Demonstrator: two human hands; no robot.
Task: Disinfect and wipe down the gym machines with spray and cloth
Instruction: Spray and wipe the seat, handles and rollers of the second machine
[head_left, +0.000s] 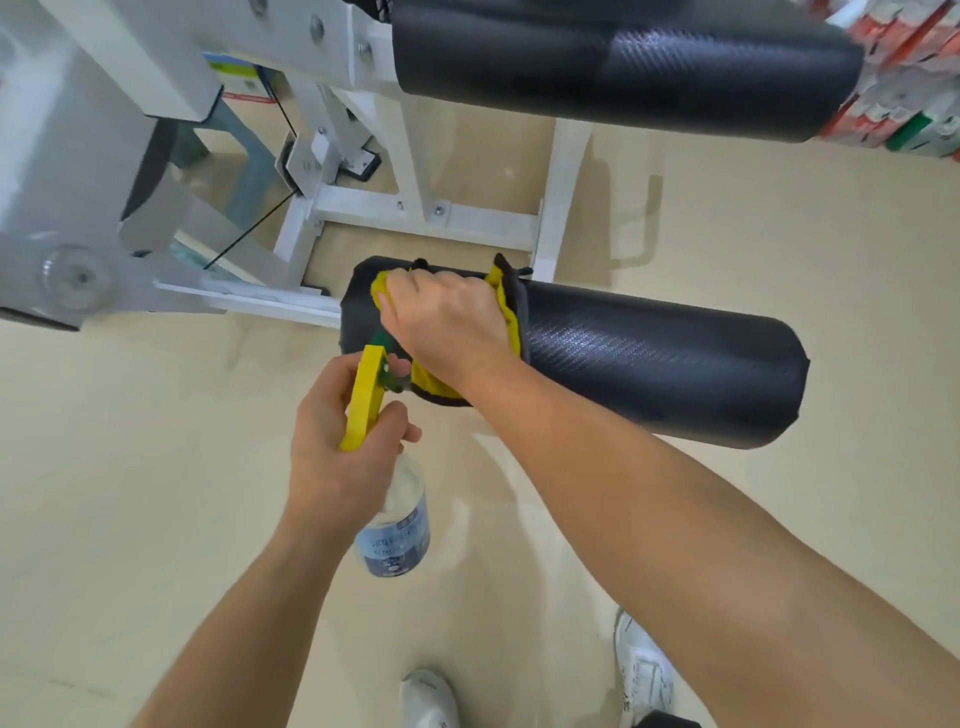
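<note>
Cloth (508, 317) gripped by right hand (447, 322), fingers curled over lower roller pad (649, 364): press firmly, sweep its whole length, keeping spray bottle (397, 525), clasped in left hand (337, 441), clear.

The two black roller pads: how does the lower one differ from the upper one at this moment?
The lower pad has a yellow cloth wrapped over its left end, gripped by the right hand; the upper pad is bare and untouched. The upper pad is mounted above the lower pad, farther from the camera. Both are black, textured cylinders on the white frame.
</note>
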